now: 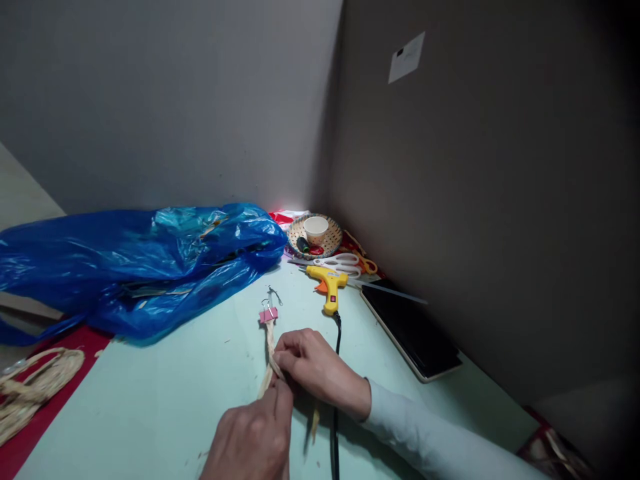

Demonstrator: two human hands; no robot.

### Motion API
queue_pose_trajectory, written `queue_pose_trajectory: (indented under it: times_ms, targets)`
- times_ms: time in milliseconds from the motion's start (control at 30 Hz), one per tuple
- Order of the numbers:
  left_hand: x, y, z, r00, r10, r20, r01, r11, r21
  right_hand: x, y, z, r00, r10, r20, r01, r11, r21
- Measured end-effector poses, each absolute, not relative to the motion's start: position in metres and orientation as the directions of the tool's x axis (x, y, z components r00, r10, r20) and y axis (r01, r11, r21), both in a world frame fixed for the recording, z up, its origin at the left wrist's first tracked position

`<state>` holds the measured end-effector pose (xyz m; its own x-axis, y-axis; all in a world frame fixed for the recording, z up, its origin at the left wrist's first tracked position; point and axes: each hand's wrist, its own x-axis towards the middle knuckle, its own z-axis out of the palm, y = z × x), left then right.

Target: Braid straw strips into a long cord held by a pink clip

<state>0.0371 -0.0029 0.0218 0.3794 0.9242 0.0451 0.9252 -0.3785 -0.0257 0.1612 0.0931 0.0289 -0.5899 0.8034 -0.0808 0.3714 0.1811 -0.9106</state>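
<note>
Head camera view: I see the pale plaited straw strip (271, 350) on the mint-green worktop (165, 400), held by a pink binder clip (269, 315) at its far end. The left hand (253, 440) and right hand (315, 367) pinch it with closed fingers. Only a short stretch looks plaited, I judge, and loose ends remain.

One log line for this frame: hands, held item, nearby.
left hand: pinching braid | right hand: pinching braid | clip: on braid's far end | glue gun: lying on table beyond hands
</note>
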Motion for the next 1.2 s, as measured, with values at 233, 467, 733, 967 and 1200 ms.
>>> queue_pose_trajectory:
  times_ms: [233, 467, 733, 967, 1200]
  targets:
    - [0.043, -0.002, 0.032, 0.395, 0.917, -0.057, 0.914, -0.399, -0.076, 0.162, 0.092, 0.028, -0.608, 0.784, -0.121, 0.343, 0.122, -0.932]
    - [0.004, 0.028, 0.059, -0.005, 0.998, -0.059, 0.799, 0.039, 0.6, 0.16, 0.09, 0.023, -0.654, 0.749, -0.107, 0.169, 0.006, -0.986]
    - [0.013, 0.04, 0.024, 0.158, 0.917, -0.366, 0.001, 0.371, 0.929, 0.165, 0.093, 0.024, -0.633, 0.771, -0.068, 0.301, 0.164, -0.939]
    - [0.012, 0.04, 0.021, 0.145, 0.937, -0.318, 0.092, 0.307, 0.947, 0.176, 0.092, 0.047, -0.688, 0.725, -0.038, 0.46, 0.395, -0.795]
    - [0.017, 0.037, 0.025, 0.012, 0.93, -0.367, 0.08, 0.365, 0.928, 0.18, 0.08, 0.052, -0.668, 0.743, 0.04, 0.608, 0.575, -0.548]
